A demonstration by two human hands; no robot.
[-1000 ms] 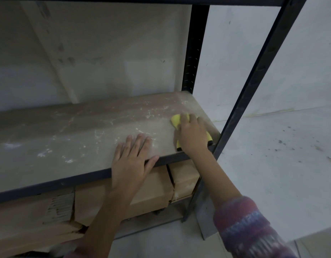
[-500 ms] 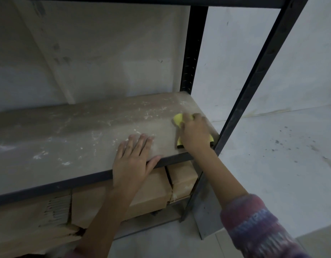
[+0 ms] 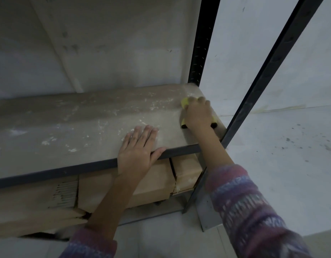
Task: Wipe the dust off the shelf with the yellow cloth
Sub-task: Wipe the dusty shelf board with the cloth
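Note:
The shelf (image 3: 68,123) is a dusty brown board with white specks, set in a black metal frame. My right hand (image 3: 198,113) presses flat on the yellow cloth (image 3: 184,102) near the board's far right corner. Only the cloth's yellow edges and dark trim show around the hand. My left hand (image 3: 137,151) lies palm down on the board's front edge, fingers spread, thumb hooked over the black front rail (image 3: 58,171).
Two black uprights (image 3: 200,40) (image 3: 269,71) stand just right of the cloth. Cardboard boxes (image 3: 155,183) fill the level below. A pale wall is behind the shelf, and a stained grey floor (image 3: 291,155) lies to the right.
My right hand has slid the yellow cloth away from me, toward the back right corner of the board. My left hand has stayed on the front edge.

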